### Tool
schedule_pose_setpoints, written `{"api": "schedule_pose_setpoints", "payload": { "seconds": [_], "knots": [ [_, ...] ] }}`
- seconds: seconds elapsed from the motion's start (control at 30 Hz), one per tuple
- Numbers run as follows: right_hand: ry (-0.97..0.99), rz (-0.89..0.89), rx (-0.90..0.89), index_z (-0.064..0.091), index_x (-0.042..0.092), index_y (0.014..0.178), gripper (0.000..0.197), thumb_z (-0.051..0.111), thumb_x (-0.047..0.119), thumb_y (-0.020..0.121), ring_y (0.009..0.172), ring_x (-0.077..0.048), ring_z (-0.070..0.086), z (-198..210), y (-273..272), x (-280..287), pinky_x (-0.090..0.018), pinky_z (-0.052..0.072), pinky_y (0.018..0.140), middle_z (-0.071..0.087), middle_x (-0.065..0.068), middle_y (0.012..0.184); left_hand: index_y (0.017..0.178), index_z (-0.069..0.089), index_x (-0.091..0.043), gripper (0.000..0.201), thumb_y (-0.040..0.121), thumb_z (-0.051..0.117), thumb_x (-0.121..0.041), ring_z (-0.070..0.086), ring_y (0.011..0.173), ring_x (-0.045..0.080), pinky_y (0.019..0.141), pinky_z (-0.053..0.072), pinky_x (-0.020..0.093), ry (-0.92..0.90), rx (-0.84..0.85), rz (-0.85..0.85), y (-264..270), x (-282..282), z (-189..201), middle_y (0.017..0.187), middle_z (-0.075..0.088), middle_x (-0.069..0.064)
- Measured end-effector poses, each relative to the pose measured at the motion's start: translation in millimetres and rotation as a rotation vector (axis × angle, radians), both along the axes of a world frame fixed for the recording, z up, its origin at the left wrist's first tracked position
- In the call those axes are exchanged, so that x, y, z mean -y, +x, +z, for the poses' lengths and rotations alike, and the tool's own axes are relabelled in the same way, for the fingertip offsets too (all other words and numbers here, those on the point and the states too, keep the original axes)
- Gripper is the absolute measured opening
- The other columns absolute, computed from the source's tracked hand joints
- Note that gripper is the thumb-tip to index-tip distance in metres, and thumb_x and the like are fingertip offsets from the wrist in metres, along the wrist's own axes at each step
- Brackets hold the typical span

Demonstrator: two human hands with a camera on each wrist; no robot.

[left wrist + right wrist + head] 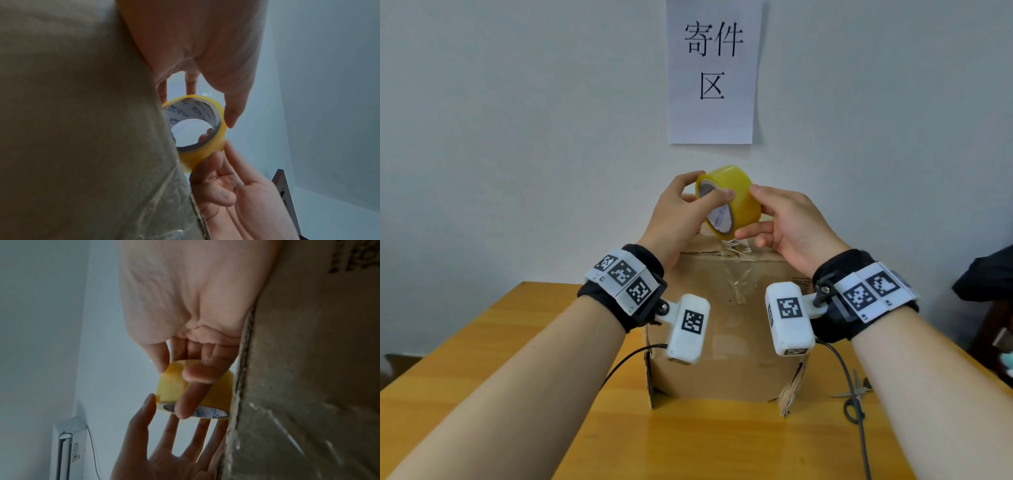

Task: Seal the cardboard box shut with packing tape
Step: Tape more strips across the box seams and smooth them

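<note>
A brown cardboard box [722,346] stands on the wooden table [517,342], its top flaps down. Clear tape [739,281] runs down its front face from the top edge. Both hands hold a yellow roll of packing tape [739,202] just above the box top, and a short strand hangs from the roll to the top edge. My left hand [705,186] grips the roll's left rim, thumb across the core opening. My right hand [748,212] pinches the right side, forefinger above and thumb below. The wrist views show the roll [197,129] [174,386] beside the box wall [82,129] [308,369].
Scissors [856,390] lie on the table right of the box, beside a black cable [859,428]. A paper sign [712,68] hangs on the white wall close behind the box. A dark object [986,274] sits at the right edge.
</note>
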State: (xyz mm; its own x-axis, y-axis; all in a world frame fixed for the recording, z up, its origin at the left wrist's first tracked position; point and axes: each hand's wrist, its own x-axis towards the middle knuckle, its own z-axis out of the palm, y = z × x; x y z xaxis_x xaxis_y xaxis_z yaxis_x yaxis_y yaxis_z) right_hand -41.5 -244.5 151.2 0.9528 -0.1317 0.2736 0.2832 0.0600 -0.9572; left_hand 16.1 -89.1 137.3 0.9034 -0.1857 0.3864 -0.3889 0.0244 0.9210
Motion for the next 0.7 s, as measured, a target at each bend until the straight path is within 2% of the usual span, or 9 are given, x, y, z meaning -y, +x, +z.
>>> {"api": "schedule_pose_setpoints", "payload": {
  "seconds": [0.17, 0.37, 0.47, 0.6, 0.7],
  "knots": [
    [0.0, 0.053, 0.019, 0.065, 0.008, 0.114, 0.018, 0.052, 0.009, 0.101, 0.061, -0.026, 0.072, -1.1, -1.2, 1.7, -0.022, 0.047, 0.041, 0.075, -0.015, 0.092, 0.129, 0.053, -0.036, 0.071, 0.063, 0.076, -0.049, 0.068, 0.102, 0.017, 0.097, 0.053, 0.04, -0.009, -0.017, 0.01, 1.4, 1.7, 0.6, 0.114, 0.067, 0.002],
    [-0.02, 0.058, 0.039, 0.067, 0.007, 0.113, 0.036, 0.039, -0.006, 0.096, 0.06, -0.028, 0.071, -1.4, -0.1, 3.1, -0.023, 0.053, 0.046, 0.073, -0.022, 0.094, 0.127, 0.053, -0.037, 0.07, 0.062, 0.076, -0.049, 0.068, 0.102, 0.016, 0.096, 0.053, 0.039, -0.014, -0.014, 0.022, 0.9, 2.2, 0.3, 0.113, 0.066, 0.002],
    [0.02, -0.004, 0.008, 0.063, 0.001, 0.116, 0.027, 0.043, 0.002, 0.097, 0.054, -0.027, 0.07, -0.7, 2.8, 1.4, -0.024, 0.051, 0.042, 0.069, -0.019, 0.098, 0.126, 0.053, -0.037, 0.072, 0.06, 0.078, -0.049, 0.067, 0.103, 0.016, 0.095, 0.054, 0.038, 0.0, 0.007, 0.022, 0.0, 2.2, -0.8, 0.115, 0.065, 0.003],
    [0.017, -0.078, -0.035, 0.06, 0.004, 0.101, 0.015, 0.048, 0.013, 0.096, 0.048, -0.025, 0.065, 0.6, 6.5, -0.6, -0.024, 0.048, 0.039, 0.066, -0.013, 0.093, 0.126, 0.052, -0.039, 0.076, 0.057, 0.081, -0.049, 0.066, 0.104, 0.016, 0.092, 0.054, 0.037, 0.025, 0.033, 0.026, -0.3, 1.9, -2.0, 0.117, 0.063, 0.004],
    [0.006, -0.094, -0.052, 0.059, 0.006, 0.098, 0.014, 0.05, 0.016, 0.095, 0.048, -0.025, 0.064, 0.9, 7.1, -1.0, -0.024, 0.047, 0.039, 0.066, -0.011, 0.091, 0.125, 0.052, -0.04, 0.073, 0.059, 0.082, -0.047, 0.066, 0.103, 0.015, 0.09, 0.055, 0.035, 0.033, 0.051, 0.031, -0.4, 1.0, -2.1, 0.115, 0.062, 0.003]
  ]
}}
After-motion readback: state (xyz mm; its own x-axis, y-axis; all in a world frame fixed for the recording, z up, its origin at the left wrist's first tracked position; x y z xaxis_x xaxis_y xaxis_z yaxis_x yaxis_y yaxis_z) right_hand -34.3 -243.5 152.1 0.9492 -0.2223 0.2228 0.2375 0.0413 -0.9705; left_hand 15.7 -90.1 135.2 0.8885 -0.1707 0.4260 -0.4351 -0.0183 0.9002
